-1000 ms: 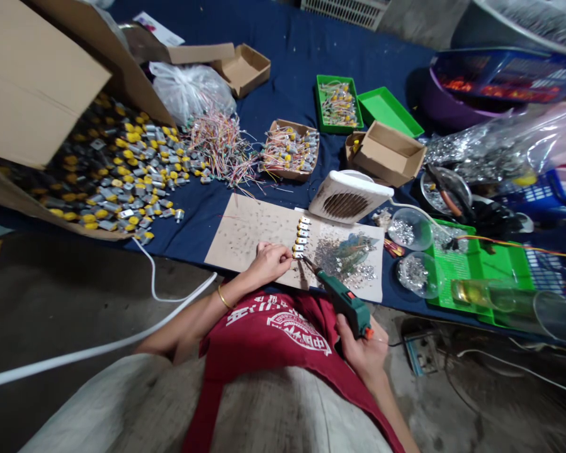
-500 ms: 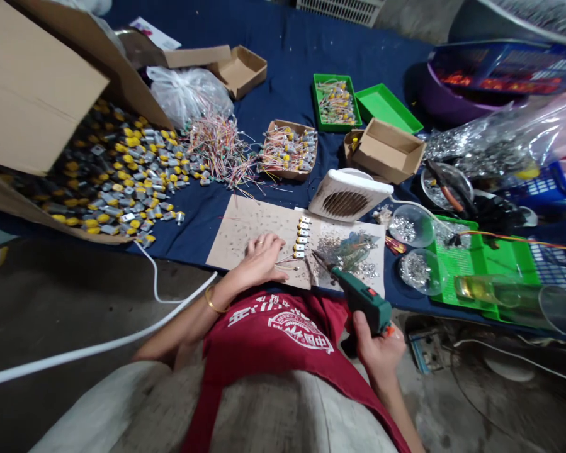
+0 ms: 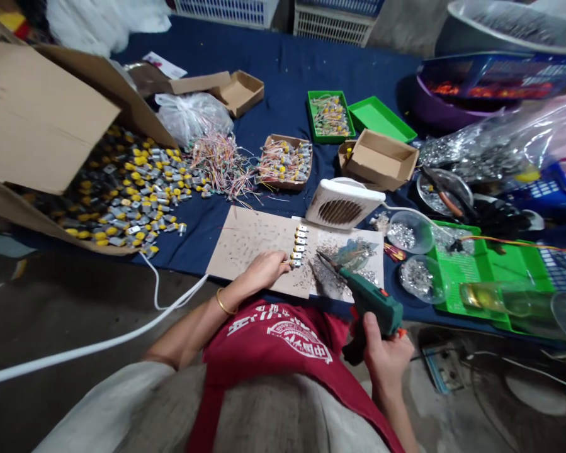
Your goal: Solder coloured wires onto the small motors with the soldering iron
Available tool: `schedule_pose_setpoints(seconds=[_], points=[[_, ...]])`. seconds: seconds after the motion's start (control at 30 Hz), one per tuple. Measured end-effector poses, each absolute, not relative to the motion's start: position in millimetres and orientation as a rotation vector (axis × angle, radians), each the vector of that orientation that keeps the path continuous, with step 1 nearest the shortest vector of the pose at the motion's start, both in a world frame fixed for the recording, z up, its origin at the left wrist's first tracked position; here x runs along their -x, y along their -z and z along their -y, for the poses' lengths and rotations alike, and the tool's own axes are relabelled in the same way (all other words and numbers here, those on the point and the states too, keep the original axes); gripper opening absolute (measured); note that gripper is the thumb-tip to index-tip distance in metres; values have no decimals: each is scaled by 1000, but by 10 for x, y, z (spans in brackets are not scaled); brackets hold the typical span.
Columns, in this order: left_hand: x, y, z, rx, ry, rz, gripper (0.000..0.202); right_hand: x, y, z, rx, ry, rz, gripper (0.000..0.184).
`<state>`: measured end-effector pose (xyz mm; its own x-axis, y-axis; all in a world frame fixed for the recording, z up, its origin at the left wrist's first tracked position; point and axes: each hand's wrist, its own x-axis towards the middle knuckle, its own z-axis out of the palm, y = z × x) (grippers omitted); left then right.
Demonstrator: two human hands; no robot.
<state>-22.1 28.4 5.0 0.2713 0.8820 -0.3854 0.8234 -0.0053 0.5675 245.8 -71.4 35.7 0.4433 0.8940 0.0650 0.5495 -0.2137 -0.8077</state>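
Note:
My right hand [image 3: 387, 358] is wrapped round the handle of a green soldering gun [image 3: 370, 294]. Its thin tip points left, a little apart from a short row of small motors [image 3: 300, 239] with yellow ends. The row stands on a cardboard sheet [image 3: 245, 236]. My left hand [image 3: 264, 270] rests on the sheet's front part, fingers drawn together at the nearest motor of the row. Thin wires run from that motor into the fingertips, which mostly hide them.
A white vented fan unit [image 3: 343, 204] stands behind the sheet. Left is a large carton [image 3: 41, 119] spilling loose motors [image 3: 141, 189], beside a heap of wires [image 3: 221, 157]. Wired motors fill a small box [image 3: 285, 165]. Right are cups of metal bits [image 3: 417, 277] and green trays [image 3: 509, 267].
My left hand has gone from spread fingers to a pinch at the nearest motor's wires. The soldering gun's tip stays just right of the row. The whole view has shifted slightly.

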Motion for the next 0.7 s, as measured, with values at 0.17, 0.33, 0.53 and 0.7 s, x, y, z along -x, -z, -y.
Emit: schedule_pose_setpoints(seconds=[0.17, 0.33, 0.53, 0.7], points=[[168, -31, -288, -1774, -204, -1465, 31, -2550, -335, 756, 2039, -588, 1175, 71], [361, -79, -412, -1377, -449, -1324, 35, -2553, -317, 742, 2118, -492, 1134, 61], [731, -469, -1446, -1725, -820, -1458, 34, -2449, -434, 493, 2069, -593, 1080, 49], [794, -660, -2712, -2000, -847, -1675, 25, -2342, -491, 425, 2057, -652, 981, 43]])
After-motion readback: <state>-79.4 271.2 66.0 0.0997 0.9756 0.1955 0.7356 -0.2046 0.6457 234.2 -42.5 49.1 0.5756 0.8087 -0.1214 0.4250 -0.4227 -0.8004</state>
